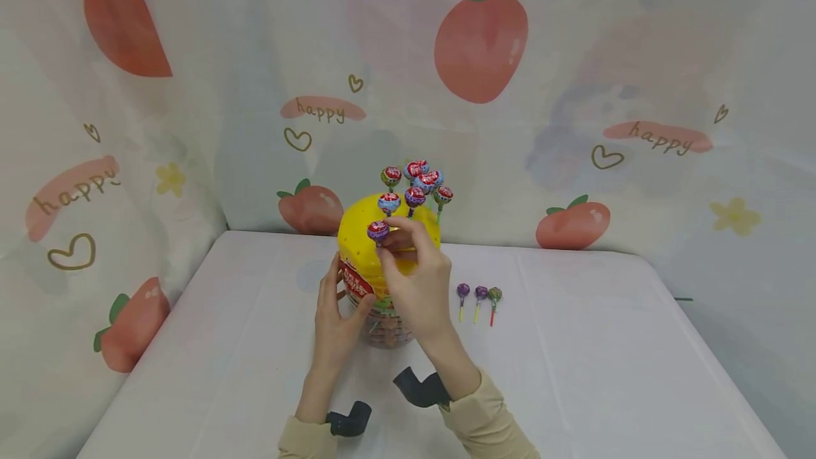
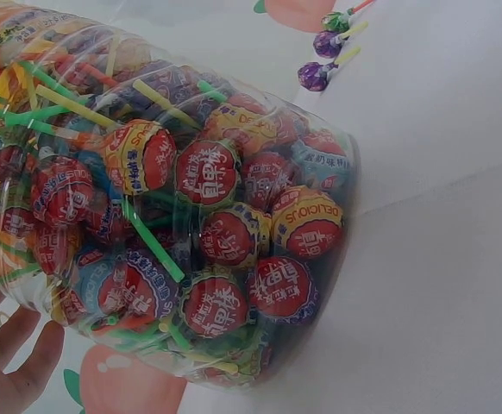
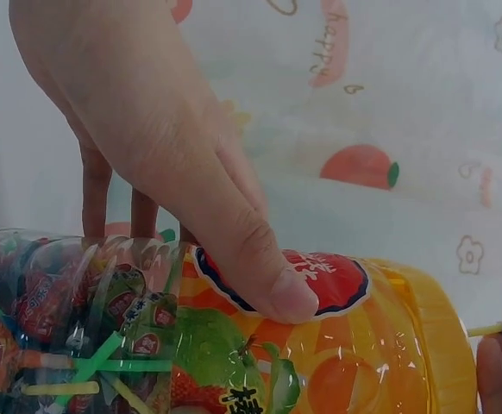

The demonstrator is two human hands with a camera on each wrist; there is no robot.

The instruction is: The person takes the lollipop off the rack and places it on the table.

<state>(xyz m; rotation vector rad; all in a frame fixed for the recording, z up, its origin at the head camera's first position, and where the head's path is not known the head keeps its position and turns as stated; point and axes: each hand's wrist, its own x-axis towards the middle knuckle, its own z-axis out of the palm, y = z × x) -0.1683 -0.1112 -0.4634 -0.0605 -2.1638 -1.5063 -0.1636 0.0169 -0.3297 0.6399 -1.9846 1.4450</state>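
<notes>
A clear plastic jar (image 2: 208, 216) full of wrapped lollipops stands on the table under a yellow lid (image 1: 357, 229). My left hand (image 1: 338, 324) grips its side, the thumb pressing the label (image 3: 389, 345) in the right wrist view. At the lid's front, my right hand (image 1: 423, 296) pinches a purple-and-red lollipop (image 1: 378, 231); its yellow stick (image 3: 487, 329) meets the lid, but whether it is seated in a hole I cannot tell. Several lollipops, among them a blue one (image 1: 389, 203) and a green one (image 1: 392, 176), stand upright in the lid behind it.
Three lollipops lie side by side right of the jar: a purple one (image 1: 463, 290), another purple one (image 1: 481, 293) and a green one (image 1: 494, 295). A white cloth covers the table (image 1: 593, 346), and a printed curtain (image 1: 395, 55) hangs behind it.
</notes>
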